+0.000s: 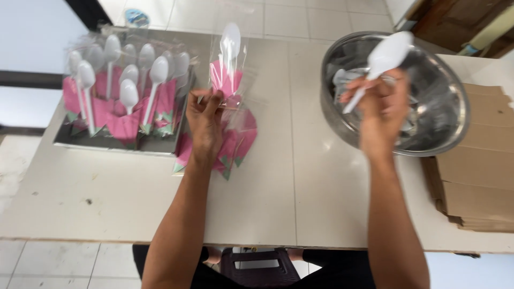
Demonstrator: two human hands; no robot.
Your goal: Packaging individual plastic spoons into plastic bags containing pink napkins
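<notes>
Nearest you: bare tabletop [300, 187], cardboard stack [476, 182] at its right edge. Your left hand [206, 126] pinches a clear packet [229, 69] with spoon and pink napkin, beside the tray [126, 142] of finished packets. Your right hand [383, 104] grips a white spoon [383, 61] over the steel bowl [450, 115].

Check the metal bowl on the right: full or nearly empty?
Nearly empty: the metal bowl shows mostly bare shiny wall, with a few clear wrappers inside.
</notes>
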